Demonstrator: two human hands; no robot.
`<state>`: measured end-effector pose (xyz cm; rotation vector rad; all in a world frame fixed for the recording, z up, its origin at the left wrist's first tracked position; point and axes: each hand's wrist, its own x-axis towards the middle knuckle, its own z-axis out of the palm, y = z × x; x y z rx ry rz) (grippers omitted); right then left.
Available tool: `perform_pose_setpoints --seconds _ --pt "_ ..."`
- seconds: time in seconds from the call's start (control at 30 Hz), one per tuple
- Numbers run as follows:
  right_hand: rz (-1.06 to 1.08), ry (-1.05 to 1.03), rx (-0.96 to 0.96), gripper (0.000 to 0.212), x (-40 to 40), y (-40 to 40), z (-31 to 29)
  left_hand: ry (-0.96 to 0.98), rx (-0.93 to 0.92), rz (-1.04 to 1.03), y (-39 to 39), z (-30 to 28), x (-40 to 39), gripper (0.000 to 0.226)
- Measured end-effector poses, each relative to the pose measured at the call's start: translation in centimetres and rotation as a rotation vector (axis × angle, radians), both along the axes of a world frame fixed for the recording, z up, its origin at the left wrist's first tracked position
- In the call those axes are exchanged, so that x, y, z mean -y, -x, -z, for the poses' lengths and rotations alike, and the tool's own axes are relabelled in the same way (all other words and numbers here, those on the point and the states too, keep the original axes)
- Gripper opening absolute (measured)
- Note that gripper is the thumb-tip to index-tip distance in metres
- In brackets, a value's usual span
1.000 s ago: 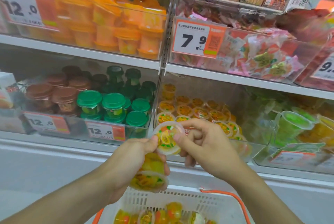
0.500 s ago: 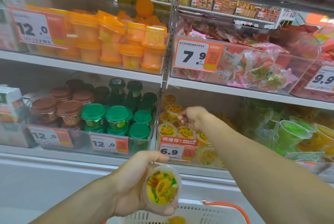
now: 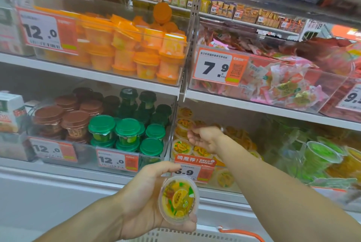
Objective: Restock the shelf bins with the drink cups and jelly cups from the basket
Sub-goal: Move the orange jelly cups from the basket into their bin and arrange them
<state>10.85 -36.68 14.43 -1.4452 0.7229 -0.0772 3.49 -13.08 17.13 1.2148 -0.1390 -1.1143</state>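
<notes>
Since half a second ago the right hand has let go of its cup in the bin and begun to draw back, while the left hand has hardly shifted. The left hand [image 3: 148, 198] grips a jelly cup [image 3: 178, 199] low in front of the shelf, lid facing up, just above the basket [image 3: 175, 237]. To its right, the right hand [image 3: 205, 138] hovers over the jelly bin [image 3: 195, 183] with fingers loosely curled and empty. Best to pass this cup across and set it flat among the lids, lid up.
</notes>
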Motion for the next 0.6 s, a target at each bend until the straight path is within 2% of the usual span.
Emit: perform_pose_setpoints --seconds 0.1,0.23,0.3,0.37,0.43,0.47,0.6 --pt "0.013 0.156 0.015 0.018 0.2 1.4 -1.0 0.053 -0.104 -0.033 1.1 -0.9 -0.5 0.044" --pt "0.057 0.337 0.237 0.013 -1.5 4.9 -3.8 0.121 -0.040 -0.111 1.1 0.0 -1.6 0.048" --pt "-0.093 0.423 0.322 0.010 -3.4 7.9 -5.6 0.141 0.007 -0.168 0.8 -0.1 -1.2 0.052" --pt "-0.382 0.502 0.277 0.016 -5.3 10.9 -6.9 0.150 0.063 -0.194 0.7 0.2 -0.8 0.055" --pt "-0.627 0.482 0.204 0.023 -6.7 12.8 -7.0 0.179 0.107 -0.218 0.7 0.6 -0.4 0.059" --pt "-0.669 0.444 0.199 0.024 -7.0 13.3 -6.7 0.180 0.135 -0.228 0.7 0.7 -0.2 0.060" --pt "-0.524 0.297 0.270 0.018 -6.9 13.5 -5.5 0.206 0.183 -0.210 0.8 1.0 0.2 0.068"
